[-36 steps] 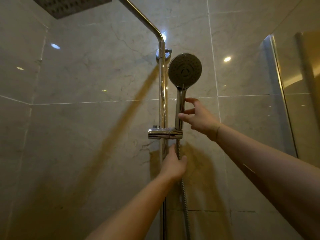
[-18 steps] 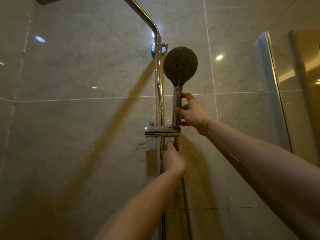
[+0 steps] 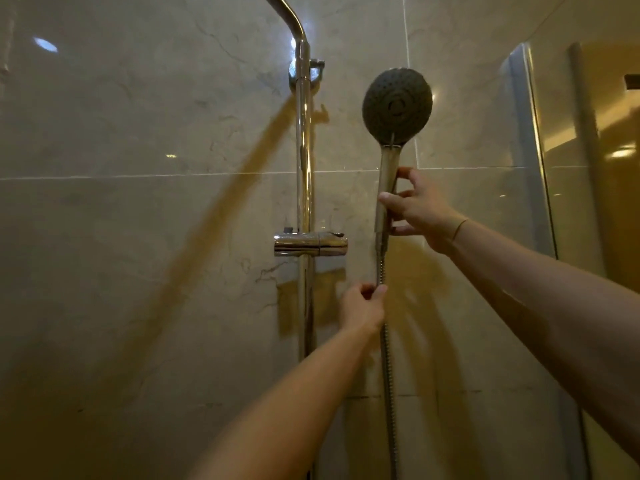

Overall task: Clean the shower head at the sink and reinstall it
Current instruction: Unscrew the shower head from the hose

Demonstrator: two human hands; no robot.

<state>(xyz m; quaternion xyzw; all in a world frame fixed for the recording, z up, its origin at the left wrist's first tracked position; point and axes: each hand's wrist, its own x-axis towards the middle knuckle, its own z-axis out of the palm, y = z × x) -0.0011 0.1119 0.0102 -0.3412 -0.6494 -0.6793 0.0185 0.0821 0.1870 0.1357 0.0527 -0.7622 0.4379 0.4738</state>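
Note:
The round grey shower head with its chrome handle is held upright, out of the chrome holder and to the right of it. My right hand grips the handle with thumb and fingers. Below it, my left hand pinches the ribbed metal hose just under the handle. The hose hangs straight down and leaves the view at the bottom.
A vertical chrome riser pipe runs up the tiled wall and bends away at the top. A glass shower screen with a metal edge stands on the right.
The shower head has come out of the holder and moved right. My left hand moved right with the hose. The camera has shifted left, so the pipe sits more central.

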